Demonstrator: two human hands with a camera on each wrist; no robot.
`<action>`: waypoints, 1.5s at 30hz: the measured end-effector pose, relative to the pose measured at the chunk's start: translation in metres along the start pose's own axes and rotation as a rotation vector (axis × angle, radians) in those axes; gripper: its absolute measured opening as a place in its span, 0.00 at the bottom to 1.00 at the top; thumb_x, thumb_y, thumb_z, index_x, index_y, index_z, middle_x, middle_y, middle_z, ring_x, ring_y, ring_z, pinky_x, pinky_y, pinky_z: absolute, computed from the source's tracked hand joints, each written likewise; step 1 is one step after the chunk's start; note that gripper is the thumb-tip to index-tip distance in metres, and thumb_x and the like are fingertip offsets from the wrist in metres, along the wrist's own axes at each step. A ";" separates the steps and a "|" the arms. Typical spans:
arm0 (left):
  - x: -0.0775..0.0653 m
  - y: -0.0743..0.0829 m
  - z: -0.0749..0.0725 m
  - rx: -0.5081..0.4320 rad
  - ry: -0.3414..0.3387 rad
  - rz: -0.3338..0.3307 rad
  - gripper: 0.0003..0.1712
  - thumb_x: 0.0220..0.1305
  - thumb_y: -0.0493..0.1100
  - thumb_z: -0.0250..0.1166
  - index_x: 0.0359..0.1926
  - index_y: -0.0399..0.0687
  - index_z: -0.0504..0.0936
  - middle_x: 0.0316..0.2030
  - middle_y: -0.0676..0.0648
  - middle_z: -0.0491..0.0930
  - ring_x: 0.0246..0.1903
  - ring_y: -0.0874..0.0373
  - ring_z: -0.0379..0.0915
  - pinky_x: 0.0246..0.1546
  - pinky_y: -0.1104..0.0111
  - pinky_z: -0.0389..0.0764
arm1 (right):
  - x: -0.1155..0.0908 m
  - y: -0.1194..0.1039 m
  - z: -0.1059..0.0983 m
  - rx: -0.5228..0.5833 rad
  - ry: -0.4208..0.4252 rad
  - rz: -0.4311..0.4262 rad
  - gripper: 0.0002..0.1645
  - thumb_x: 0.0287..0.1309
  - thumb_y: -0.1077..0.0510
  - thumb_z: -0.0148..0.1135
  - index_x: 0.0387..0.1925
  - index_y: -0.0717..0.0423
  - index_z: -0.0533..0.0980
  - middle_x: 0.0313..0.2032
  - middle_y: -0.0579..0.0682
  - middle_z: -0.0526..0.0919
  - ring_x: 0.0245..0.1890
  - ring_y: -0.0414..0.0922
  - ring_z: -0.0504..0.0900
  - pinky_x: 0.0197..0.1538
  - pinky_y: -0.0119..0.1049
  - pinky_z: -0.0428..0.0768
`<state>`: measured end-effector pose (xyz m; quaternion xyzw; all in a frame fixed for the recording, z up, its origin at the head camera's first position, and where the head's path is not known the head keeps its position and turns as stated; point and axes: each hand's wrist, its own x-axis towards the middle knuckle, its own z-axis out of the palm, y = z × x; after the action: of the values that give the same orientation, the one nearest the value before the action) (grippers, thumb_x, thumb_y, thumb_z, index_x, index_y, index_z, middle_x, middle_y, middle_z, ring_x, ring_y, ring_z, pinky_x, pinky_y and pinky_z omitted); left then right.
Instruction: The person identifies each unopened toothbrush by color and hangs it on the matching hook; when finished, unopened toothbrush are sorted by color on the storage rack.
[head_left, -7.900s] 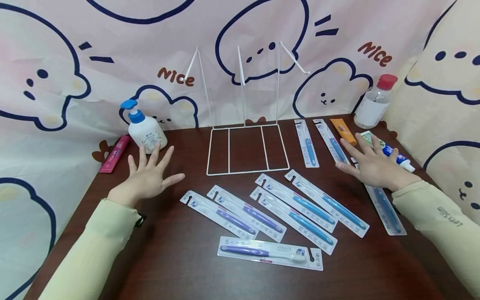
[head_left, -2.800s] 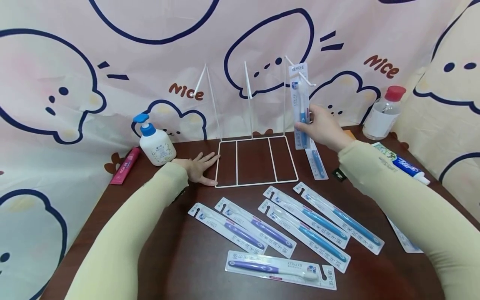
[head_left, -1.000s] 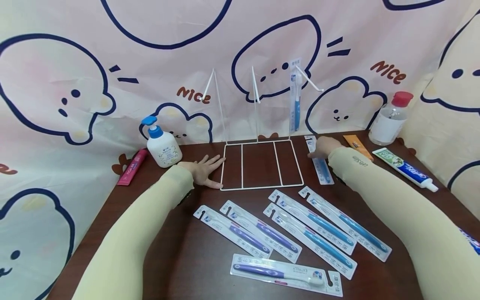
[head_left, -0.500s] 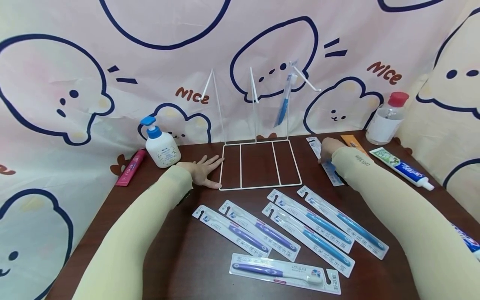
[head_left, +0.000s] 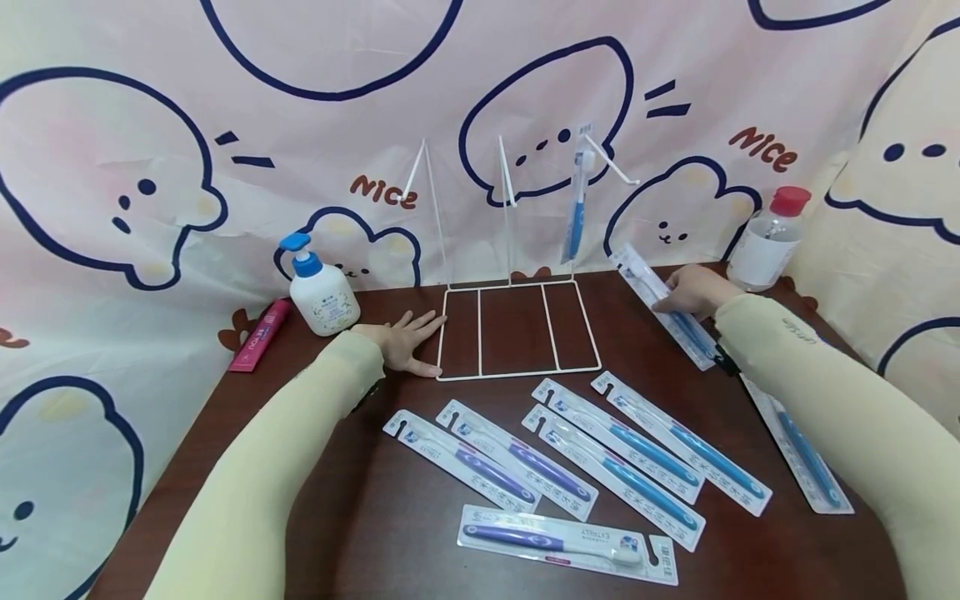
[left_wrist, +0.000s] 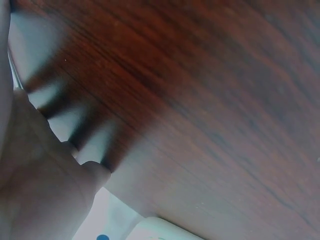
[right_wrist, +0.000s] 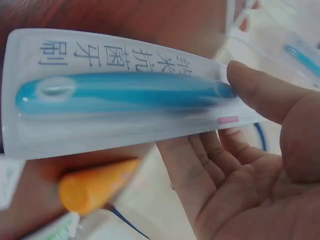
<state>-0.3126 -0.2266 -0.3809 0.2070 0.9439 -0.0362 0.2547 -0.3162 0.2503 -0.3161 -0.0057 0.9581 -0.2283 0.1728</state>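
Observation:
My right hand (head_left: 696, 292) pinches a packaged blue toothbrush (right_wrist: 125, 95) between thumb and fingers, just above the table's back right. The pack slants, its hole end toward the wall. My left hand (head_left: 405, 343) lies with spread fingers on the table, its fingertips at the left side of the white wire rack (head_left: 517, 376). On the rack's right hook hangs another packaged blue toothbrush (head_left: 577, 208). In front of the rack lie several more packs, some with blue toothbrushes (head_left: 648, 454) and some with purple ones (head_left: 491, 471). The left wrist view shows mostly bare wood.
A pump bottle (head_left: 324, 300) and a pink tube (head_left: 258, 336) stand and lie at the left. At the back right is a red-capped bottle (head_left: 767, 250). An orange tube (right_wrist: 97, 187) shows below the held pack. Another toothbrush pack (head_left: 802, 450) lies partly under my right sleeve.
My left hand has moved to the rack's side. My right hand has hung one toothbrush pack on the right hook, then gripped a second from the table and lifted it rightward. The hung pack swings.

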 end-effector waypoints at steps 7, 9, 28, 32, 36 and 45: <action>-0.005 -0.001 -0.003 -0.002 0.008 0.010 0.63 0.44 0.80 0.51 0.71 0.63 0.28 0.71 0.50 0.26 0.68 0.41 0.24 0.60 0.42 0.43 | -0.044 -0.004 -0.022 0.117 0.154 -0.148 0.33 0.57 0.49 0.61 0.55 0.65 0.62 0.46 0.67 0.70 0.37 0.60 0.77 0.36 0.54 0.78; -0.005 -0.001 -0.003 -0.001 0.008 0.014 0.63 0.44 0.80 0.51 0.71 0.62 0.29 0.71 0.50 0.26 0.68 0.41 0.24 0.60 0.42 0.43 | -0.060 -0.008 -0.028 0.133 0.179 -0.187 0.40 0.58 0.46 0.60 0.62 0.63 0.57 0.50 0.68 0.68 0.42 0.63 0.75 0.40 0.59 0.75; -0.004 -0.001 0.000 -0.045 0.003 0.023 0.63 0.45 0.79 0.52 0.71 0.64 0.27 0.71 0.51 0.24 0.67 0.42 0.21 0.60 0.41 0.40 | -0.138 -0.076 -0.016 0.246 0.334 -0.507 0.38 0.58 0.43 0.57 0.65 0.54 0.58 0.54 0.61 0.73 0.47 0.61 0.76 0.45 0.59 0.72; -0.002 -0.001 0.002 -0.043 0.006 0.017 0.64 0.43 0.80 0.52 0.70 0.64 0.27 0.71 0.51 0.25 0.67 0.42 0.21 0.60 0.41 0.41 | -0.130 -0.082 -0.014 0.251 0.331 -0.520 0.38 0.59 0.44 0.57 0.66 0.55 0.58 0.54 0.61 0.72 0.49 0.61 0.75 0.46 0.60 0.71; -0.002 -0.001 0.002 -0.042 0.008 0.014 0.64 0.42 0.81 0.51 0.70 0.65 0.27 0.71 0.52 0.25 0.68 0.42 0.21 0.60 0.42 0.41 | -0.122 -0.083 -0.013 0.256 0.326 -0.511 0.40 0.59 0.44 0.57 0.68 0.53 0.56 0.56 0.61 0.71 0.50 0.62 0.74 0.46 0.61 0.70; -0.004 0.003 -0.001 -0.037 0.001 0.006 0.63 0.43 0.80 0.51 0.70 0.66 0.27 0.71 0.53 0.24 0.68 0.43 0.21 0.61 0.43 0.41 | -0.104 -0.081 -0.013 0.255 0.297 -0.472 0.41 0.59 0.41 0.55 0.68 0.52 0.54 0.58 0.60 0.70 0.51 0.61 0.74 0.47 0.60 0.70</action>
<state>-0.3093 -0.2253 -0.3777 0.2050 0.9439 -0.0177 0.2582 -0.2281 0.1931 -0.2357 -0.1728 0.9087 -0.3790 -0.0275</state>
